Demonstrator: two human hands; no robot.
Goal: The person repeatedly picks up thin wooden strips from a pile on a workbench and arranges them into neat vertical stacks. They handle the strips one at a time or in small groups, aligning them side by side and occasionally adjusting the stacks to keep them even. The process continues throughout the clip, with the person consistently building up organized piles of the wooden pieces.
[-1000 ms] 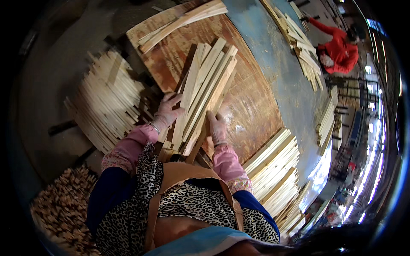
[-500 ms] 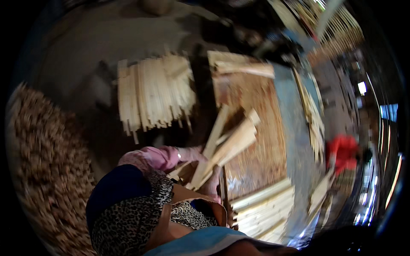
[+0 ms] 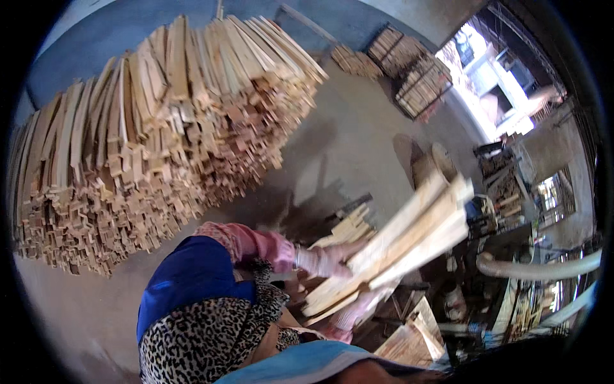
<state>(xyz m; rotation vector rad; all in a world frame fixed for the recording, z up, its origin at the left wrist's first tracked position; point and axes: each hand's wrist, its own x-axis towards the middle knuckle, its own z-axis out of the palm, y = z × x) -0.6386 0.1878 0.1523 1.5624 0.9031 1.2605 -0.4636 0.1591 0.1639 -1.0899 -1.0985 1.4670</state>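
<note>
A bundle of long pale wooden boards (image 3: pixel 409 233) is held in front of my body, slanting up to the right, its far end blurred. My left hand (image 3: pixel 324 261), in a light glove below a pink sleeve, is closed over the left side of the bundle. Under the near part of the boards is my right hand (image 3: pixel 355 313), also gloved and closed on them; the boards hide some of its fingers. Just beyond my left hand, a lower stack of wooden strips (image 3: pixel 345 227) shows partly behind the bundle.
A large pile of wooden strips (image 3: pixel 160 141) fills the left against a blue wall. Bundled wood in racks (image 3: pixel 423 84) stands at the back, with a round container (image 3: pixel 433 165) nearer. A ribbed hose (image 3: pixel 537 266) crosses the right. A wood-covered worktop (image 3: pixel 409 342) lies at lower right.
My view has swung left, bringing the big pile and back wall into sight. The boards have lifted off the worktop in both hands and now point up to the right.
</note>
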